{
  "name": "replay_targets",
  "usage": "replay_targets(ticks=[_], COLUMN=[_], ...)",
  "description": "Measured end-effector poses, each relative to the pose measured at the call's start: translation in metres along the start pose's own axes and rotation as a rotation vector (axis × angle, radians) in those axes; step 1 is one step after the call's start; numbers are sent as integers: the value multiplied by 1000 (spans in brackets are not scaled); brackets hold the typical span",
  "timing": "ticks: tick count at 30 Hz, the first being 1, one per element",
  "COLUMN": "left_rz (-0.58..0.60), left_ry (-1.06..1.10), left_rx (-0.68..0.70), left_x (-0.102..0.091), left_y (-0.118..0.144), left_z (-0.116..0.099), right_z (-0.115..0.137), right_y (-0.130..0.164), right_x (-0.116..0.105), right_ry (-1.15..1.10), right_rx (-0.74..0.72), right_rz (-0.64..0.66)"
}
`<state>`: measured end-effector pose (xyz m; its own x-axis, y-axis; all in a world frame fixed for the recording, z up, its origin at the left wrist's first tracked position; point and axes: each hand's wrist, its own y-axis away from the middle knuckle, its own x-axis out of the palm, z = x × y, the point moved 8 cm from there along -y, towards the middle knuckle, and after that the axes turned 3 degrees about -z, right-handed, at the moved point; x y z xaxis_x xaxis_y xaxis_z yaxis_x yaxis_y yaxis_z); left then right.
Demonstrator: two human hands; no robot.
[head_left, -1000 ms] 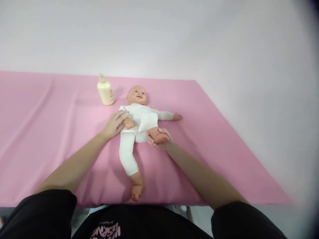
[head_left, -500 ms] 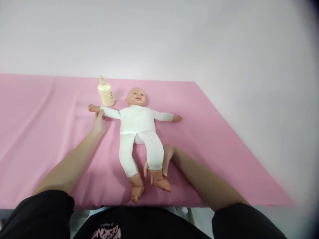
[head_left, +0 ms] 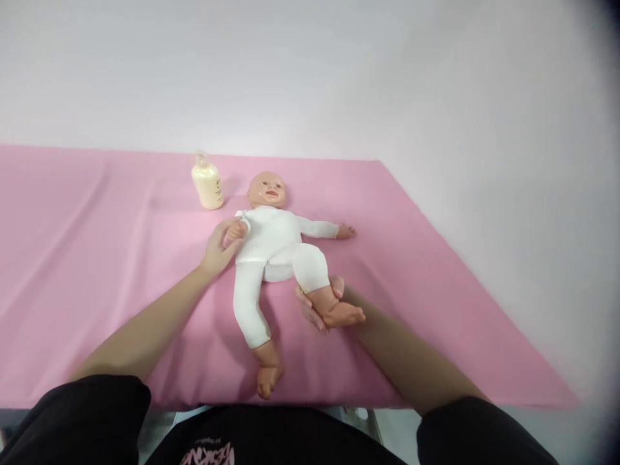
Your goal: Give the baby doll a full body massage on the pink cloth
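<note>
Left hand (head_left: 217, 248) now grips the doll (head_left: 274, 242)'s arm, folded back to its chest; right hand (head_left: 320, 307) cups the ankle, bending the leg up from straight. Doll lies frame-centre on pink mat (head_left: 97, 258), beside lotion bottle (head_left: 207, 182).

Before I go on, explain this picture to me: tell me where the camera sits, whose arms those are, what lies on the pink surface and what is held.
The camera sits on a person's head and looks forward and down, so the two bare arms coming in from the bottom are that person's own. There is no machine. A pink sheet covers the surface. On it a doll in white clothes lies on its back, and a cream bottle stands beside its head. The left hand holds the doll's arm, folded in to the chest. The right hand cups the doll's leg near the bare foot, with the knee bent. The doll's other arm and leg lie stretched out on the sheet.
</note>
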<state>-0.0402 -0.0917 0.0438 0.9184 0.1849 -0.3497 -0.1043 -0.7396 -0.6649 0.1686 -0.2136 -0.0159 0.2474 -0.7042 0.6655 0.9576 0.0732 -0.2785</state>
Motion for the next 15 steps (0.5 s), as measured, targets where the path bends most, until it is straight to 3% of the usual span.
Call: replay_targets(ticks=[2, 3, 6, 8, 12, 15], left_rz=[176, 236, 310, 317, 307, 182], left_ry=[-131, -174, -239, -257, -222, -129], left_rx=[174, 246, 368, 386, 332, 202], left_x=[14, 19, 25, 27, 26, 14], left_y=[4, 6, 8, 8, 7, 2], left_z=[-18, -24, -32, -32, -30, -22], right_z=[16, 24, 40, 46, 48, 39], right_y=[-1, -1, 2, 3, 2, 2], right_x=[4, 1, -23, -28, -26, -18], right_ry=[-28, -37, -42, -42, 0, 53], right_rx=[-178, -260, -356, -377, -406, -364], right_rz=[19, -44, -437, -553, -531, -436])
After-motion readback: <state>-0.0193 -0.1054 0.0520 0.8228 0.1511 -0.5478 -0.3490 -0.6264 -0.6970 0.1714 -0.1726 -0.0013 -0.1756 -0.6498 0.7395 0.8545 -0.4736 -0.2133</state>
